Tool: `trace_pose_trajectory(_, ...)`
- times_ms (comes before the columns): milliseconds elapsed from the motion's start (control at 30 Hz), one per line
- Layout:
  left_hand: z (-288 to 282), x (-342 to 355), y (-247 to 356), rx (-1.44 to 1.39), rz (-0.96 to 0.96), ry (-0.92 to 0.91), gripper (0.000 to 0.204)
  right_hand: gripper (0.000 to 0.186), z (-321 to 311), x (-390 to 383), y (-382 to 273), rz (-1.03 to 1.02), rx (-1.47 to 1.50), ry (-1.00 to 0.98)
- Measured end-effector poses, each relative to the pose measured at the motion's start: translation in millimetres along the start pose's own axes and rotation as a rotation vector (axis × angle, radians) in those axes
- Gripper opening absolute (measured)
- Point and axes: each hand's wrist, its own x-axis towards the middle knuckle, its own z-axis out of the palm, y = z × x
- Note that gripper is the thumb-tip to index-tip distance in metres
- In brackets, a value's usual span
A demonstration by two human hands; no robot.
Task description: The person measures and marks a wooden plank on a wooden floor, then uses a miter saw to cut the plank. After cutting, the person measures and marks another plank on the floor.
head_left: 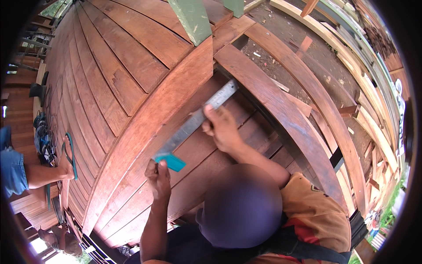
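Observation:
A try square [183, 130] with a steel blade and a turquoise handle lies slantwise over brown wooden planks [184, 185]. My left hand [159, 175] is closed at its handle end, thumb against the turquoise part. Up along the blade, my right hand [222, 127] touches its edge with a fingertip; its other fingers are curled and slightly blurred. The blade's far end reaches a dark gap beside a curved beam [281, 108]. Left of the square runs a long curved wooden board [149, 115]. A blurred, rounded dark-blue shape [241, 202] hides the planks near my arms.
Curved planking [110, 66] spreads at the far left, and a green post [191, 20] rises beyond the board. Someone's sandalled foot [68, 160] stands at left; another person [63, 240] is lower left. Long timber pieces [373, 103] lie on the ground at right.

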Motion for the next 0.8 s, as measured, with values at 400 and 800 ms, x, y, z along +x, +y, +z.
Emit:
trace_pose_trajectory(400,-61,-27,59,0.423,0.380,0.091,0.060,0.058,-22,1,6,0.017,0.339,-0.582)
trace_pose_trajectory(800,-8,46,81,0.318,0.092,0.305,0.015,0.039,-28,54,-8,-0.085,0.046,-0.315)
